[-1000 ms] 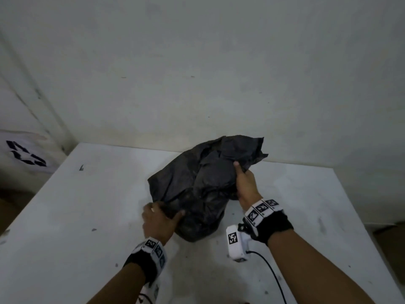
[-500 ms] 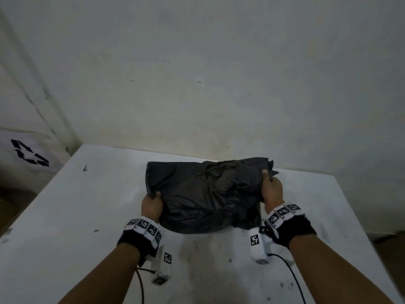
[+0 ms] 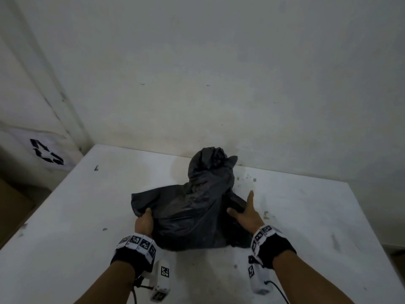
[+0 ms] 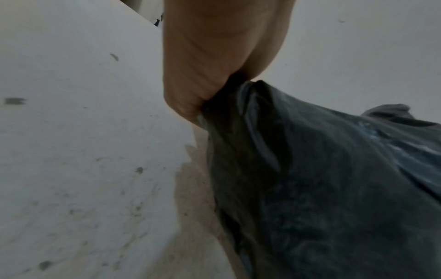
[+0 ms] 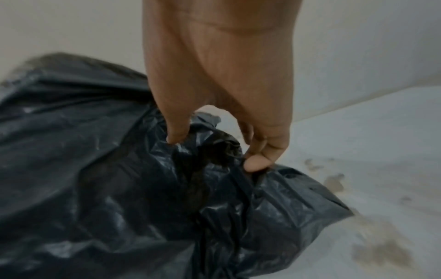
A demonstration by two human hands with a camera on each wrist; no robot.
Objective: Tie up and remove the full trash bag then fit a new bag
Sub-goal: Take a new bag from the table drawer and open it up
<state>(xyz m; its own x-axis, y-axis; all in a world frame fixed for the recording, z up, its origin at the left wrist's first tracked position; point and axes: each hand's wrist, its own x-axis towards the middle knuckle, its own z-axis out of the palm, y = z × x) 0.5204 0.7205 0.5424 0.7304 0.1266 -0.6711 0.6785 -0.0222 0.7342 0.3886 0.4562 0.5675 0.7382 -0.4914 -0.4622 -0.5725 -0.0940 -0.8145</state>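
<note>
1. A crumpled black plastic trash bag (image 3: 197, 211) lies on the white desk (image 3: 76, 216), near the wall.
2. The left hand (image 3: 144, 224) grips the bag's left edge tight.
3. The right hand (image 3: 246, 212) touches the bag's right side with loose fingers (image 5: 256, 162), thumb on the plastic.

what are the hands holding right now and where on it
The left hand grips the black trash bag at its left edge. The right hand has straight fingers on the bag's right side, not gripping.
</note>
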